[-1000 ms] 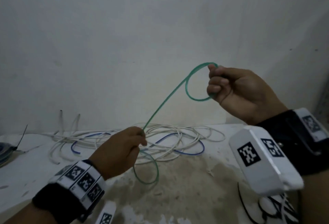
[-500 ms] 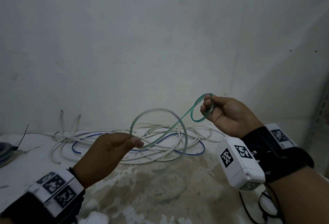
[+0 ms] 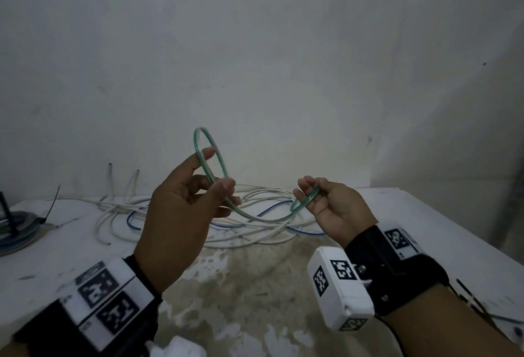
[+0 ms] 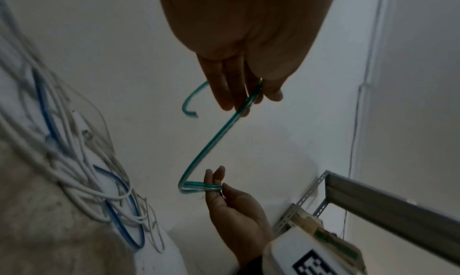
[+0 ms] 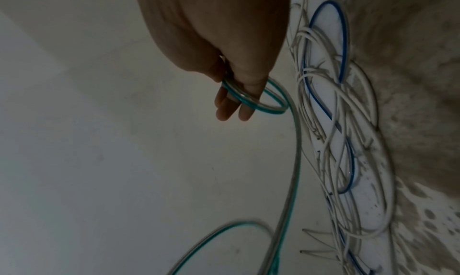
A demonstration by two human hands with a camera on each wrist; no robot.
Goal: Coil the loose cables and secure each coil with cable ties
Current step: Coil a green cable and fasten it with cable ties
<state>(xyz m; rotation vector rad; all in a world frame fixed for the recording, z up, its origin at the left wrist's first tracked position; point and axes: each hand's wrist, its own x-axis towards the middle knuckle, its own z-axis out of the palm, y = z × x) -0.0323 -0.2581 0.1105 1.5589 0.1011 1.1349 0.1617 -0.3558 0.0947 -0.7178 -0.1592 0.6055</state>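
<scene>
1. Coiling of the green cable [image 3: 215, 169] in progress, held in the air above the table [image 3: 425, 229], clear of everything lying on it.
2. Right hand [image 3: 331, 209]: thumb and fingers closed on a small coil [image 5: 254, 100] of about two turns of that cable, seen plainly in the right wrist view.
3. Left hand [image 3: 181, 215]: thumb and fingers pinched on the same cable further along, with one larger loop standing up above the knuckles and a sagging span running across to the right hand.
4. Free end [image 4: 191, 113] visible in the left wrist view, curling out just past the left fingers. Judged from that: little slack left, perhaps one or two more turns to lay onto the coil.
5. Not yet tied: no tie on the green coil, none in either hand.
6. Left to do, by the look of it: pile of white and blue cables [image 3: 255, 232] lying loose and tangled against the wall, untouched by either hand, all of it to be coiled and tied.
7. Possibly done already: a flat bluish bundle [image 3: 17, 232] at the far left edge, with a black cable tie [image 3: 52, 203] sticking up beside it; too cropped to be sure.
8. Containers: no box, tray or bin to be made out in any view. Only a metal shelf frame [image 4: 373, 196] in the left wrist view, contents too dim to name.
</scene>
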